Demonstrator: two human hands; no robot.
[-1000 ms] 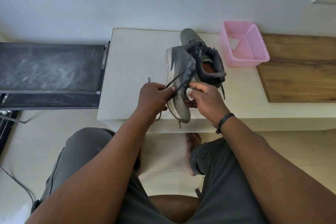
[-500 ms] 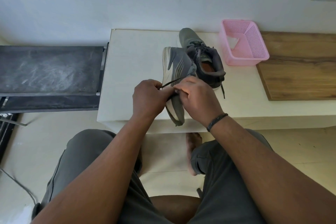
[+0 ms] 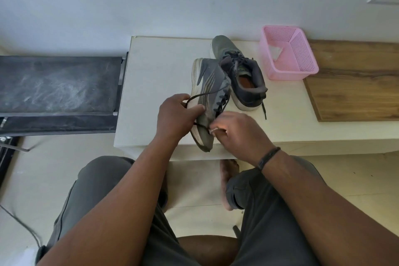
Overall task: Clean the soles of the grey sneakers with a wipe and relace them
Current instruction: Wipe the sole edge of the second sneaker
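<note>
Since half a second ago the two hands have drawn apart: they were bunched together over the shoe, and now the right hand point(image 3: 237, 131) sits lower and nearer the counter's front edge while the left hand point(image 3: 177, 114) stays at the sole side. Right fingers point(image 3: 218, 128) curl in a pinch around a small crumpled white wipe point(image 3: 212, 130) and seem to catch the black lace there too, though the exact hold on the lace is hard to tell. Left fingers point(image 3: 195, 109) curl over the near grey mesh sneaker point(image 3: 208, 97), thumb pressed on its side, with a loop of thin black round shoelace point(image 3: 207, 94) running out from under them toward the eyelets.

Two grey sneakers are in view. The near one lies tipped on its side, pale ribbed rubber sole facing left, lighter stripes fanned across its upper, heel poking past the front edge of the counter; both hands touch it. Just behind and to the right, touching it, the second grey sneaker point(image 3: 239, 71) stands upright with a dark padded collar, an orange insole and its laces threaded, one lace end trailing on the counter.

One smooth cream-white counter point(image 3: 155, 75) carries both shoes. One pink perforated plastic basket point(image 3: 289, 58), rectangular, stands near the upright shoe with a scrap of white inside. One brown wood-grain board point(image 3: 354, 84) lies to the right of the basket. A braided dark band point(image 3: 268, 156) circles the right wrist.
</note>
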